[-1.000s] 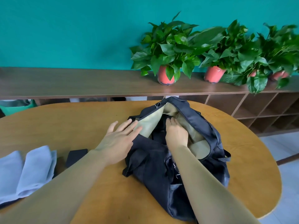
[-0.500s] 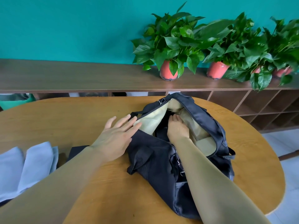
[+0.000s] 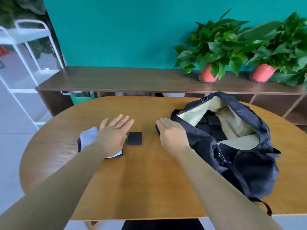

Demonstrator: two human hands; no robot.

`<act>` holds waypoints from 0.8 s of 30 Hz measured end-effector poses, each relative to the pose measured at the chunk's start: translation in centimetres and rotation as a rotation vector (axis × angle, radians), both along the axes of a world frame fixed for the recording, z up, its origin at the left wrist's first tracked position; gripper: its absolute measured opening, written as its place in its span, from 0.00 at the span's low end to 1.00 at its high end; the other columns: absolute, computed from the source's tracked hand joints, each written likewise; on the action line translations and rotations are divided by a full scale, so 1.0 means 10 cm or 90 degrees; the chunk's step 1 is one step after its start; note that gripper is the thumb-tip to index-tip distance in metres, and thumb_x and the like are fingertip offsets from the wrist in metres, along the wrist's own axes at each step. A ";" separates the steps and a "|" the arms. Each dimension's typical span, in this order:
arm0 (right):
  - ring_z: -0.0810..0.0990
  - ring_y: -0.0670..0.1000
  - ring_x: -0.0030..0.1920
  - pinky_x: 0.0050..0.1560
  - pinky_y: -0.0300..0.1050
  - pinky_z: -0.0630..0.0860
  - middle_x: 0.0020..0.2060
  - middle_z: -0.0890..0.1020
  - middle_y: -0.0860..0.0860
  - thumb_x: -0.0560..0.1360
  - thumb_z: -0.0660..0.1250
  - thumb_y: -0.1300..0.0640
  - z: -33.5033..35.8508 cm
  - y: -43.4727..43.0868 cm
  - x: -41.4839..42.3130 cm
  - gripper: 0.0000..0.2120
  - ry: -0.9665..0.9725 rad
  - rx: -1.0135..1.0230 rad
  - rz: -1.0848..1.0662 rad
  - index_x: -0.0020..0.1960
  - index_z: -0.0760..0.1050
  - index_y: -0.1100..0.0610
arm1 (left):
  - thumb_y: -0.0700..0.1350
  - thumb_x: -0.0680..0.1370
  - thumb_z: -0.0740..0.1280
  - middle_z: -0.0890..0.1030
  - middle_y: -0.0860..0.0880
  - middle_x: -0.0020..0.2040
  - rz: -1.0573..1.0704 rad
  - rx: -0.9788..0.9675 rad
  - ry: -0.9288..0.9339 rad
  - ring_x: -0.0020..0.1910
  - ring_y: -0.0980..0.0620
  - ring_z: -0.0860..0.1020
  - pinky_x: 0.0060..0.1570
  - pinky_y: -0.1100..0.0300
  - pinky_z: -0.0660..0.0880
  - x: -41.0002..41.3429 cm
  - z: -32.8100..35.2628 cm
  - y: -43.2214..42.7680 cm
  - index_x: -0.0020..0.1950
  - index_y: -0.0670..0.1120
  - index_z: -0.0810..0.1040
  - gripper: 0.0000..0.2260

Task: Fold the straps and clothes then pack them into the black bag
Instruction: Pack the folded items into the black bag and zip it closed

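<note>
Wooden worktop (image 3: 149, 180), teal wall behind. Black bag (image 3: 249, 163) is seen gaping at right, folded straps (image 3: 211, 125) inside, ready for loading. Left grip (image 3: 113, 135) is spread over grey clothes (image 3: 88, 136). Right grip (image 3: 172, 135) is held flat and empty beside the bag. One loose strap (image 3: 134, 138) is seen between them, judged next.

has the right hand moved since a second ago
Yes. The right hand has left the opening of the black bag; it is now outside, at the bag's left edge over the table, fingers straight.
</note>
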State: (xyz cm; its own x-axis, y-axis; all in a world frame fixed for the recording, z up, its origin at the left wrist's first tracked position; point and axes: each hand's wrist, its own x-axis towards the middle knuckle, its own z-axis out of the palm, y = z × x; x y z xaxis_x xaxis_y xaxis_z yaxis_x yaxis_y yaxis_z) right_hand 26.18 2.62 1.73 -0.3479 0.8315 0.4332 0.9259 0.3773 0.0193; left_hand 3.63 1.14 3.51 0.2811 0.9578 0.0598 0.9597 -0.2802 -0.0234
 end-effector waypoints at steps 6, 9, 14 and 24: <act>0.49 0.53 0.77 0.75 0.48 0.46 0.77 0.51 0.56 0.80 0.58 0.56 -0.22 0.04 -0.72 0.31 -0.142 -0.226 0.052 0.77 0.47 0.60 | 0.44 0.83 0.51 0.43 0.55 0.79 0.037 -0.038 0.049 0.77 0.55 0.39 0.73 0.46 0.39 -0.37 -0.09 -0.11 0.78 0.55 0.42 0.27; 0.56 0.55 0.75 0.73 0.48 0.55 0.75 0.60 0.57 0.80 0.60 0.53 -0.35 0.12 -0.87 0.28 -0.124 -0.268 0.019 0.75 0.54 0.61 | 0.44 0.83 0.50 0.44 0.55 0.79 0.025 -0.037 0.049 0.77 0.55 0.39 0.73 0.46 0.39 -0.43 -0.14 -0.12 0.78 0.54 0.43 0.26; 0.76 0.55 0.55 0.43 0.45 0.68 0.54 0.76 0.55 0.78 0.61 0.63 -0.44 0.18 -0.90 0.11 -0.133 -0.247 -0.018 0.60 0.70 0.60 | 0.44 0.83 0.50 0.45 0.55 0.79 0.015 -0.029 0.040 0.77 0.54 0.39 0.73 0.45 0.40 -0.47 -0.16 -0.07 0.78 0.54 0.43 0.26; 0.78 0.53 0.36 0.29 0.43 0.61 0.39 0.79 0.51 0.68 0.68 0.66 -0.30 -0.10 -0.46 0.10 -0.152 -0.121 0.042 0.47 0.74 0.58 | 0.43 0.83 0.51 0.46 0.55 0.79 -0.005 -0.026 0.024 0.77 0.54 0.40 0.74 0.46 0.40 -0.21 -0.10 -0.09 0.78 0.55 0.44 0.26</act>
